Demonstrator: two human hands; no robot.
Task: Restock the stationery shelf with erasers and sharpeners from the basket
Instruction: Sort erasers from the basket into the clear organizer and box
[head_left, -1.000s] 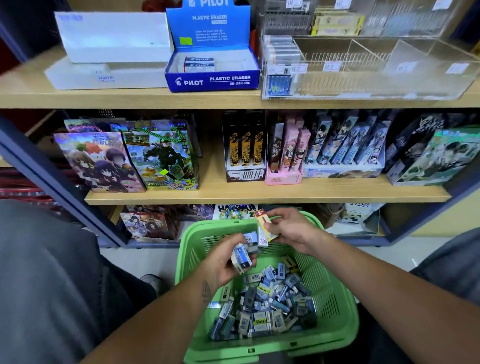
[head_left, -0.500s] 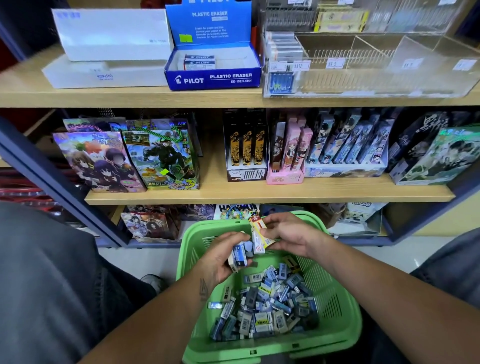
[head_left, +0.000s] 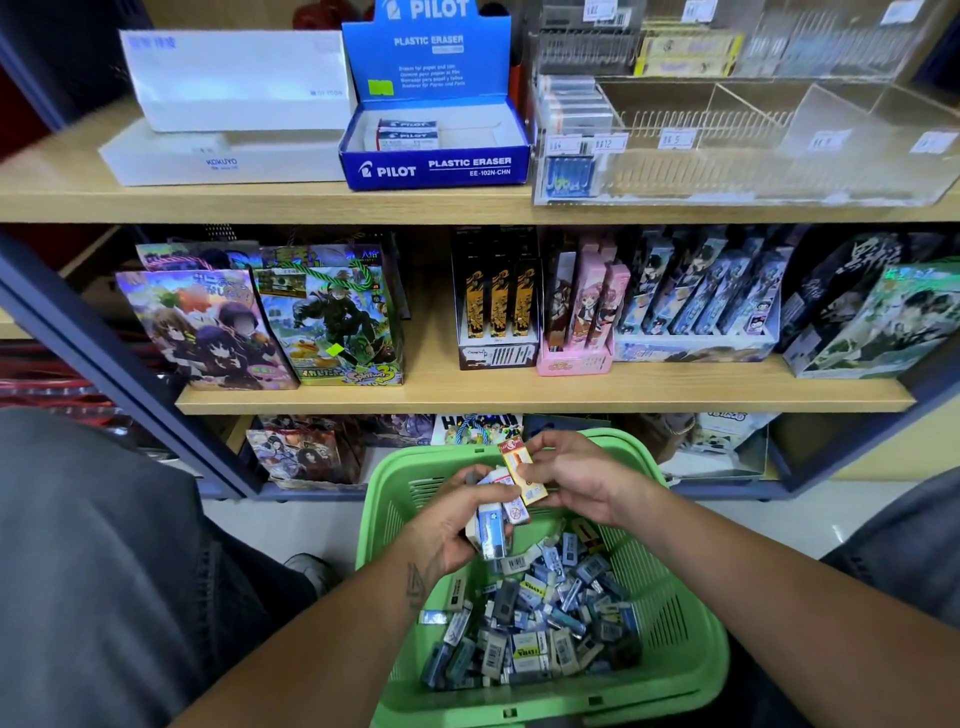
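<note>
Both forearms reach forward, left hand (head_left: 451, 525) and right hand (head_left: 574, 475) with fingers curled

A stationery shop aisle, seen from a crouch before open retail shelving (head_left: 519, 400) of pale wood boards on dark blue uprights. On the top board, a blue Pilot plastic-eraser display carton (head_left: 435, 165) with its lid folded up as a sign, beside white Kokuyo boxes (head_left: 223, 158) and a clear acrylic divided bin (head_left: 753, 150) fronted by small price tags (head_left: 605, 144). On the middle board, illustrated gift bags (head_left: 332, 317) and rows of packaged cartoon-print goods (head_left: 696, 306) standing in counter display trays. Below, a green plastic shopping basket (head_left: 691, 623) heaped with small barcoded erasers (head_left: 524, 618), stock in bulk.
</note>
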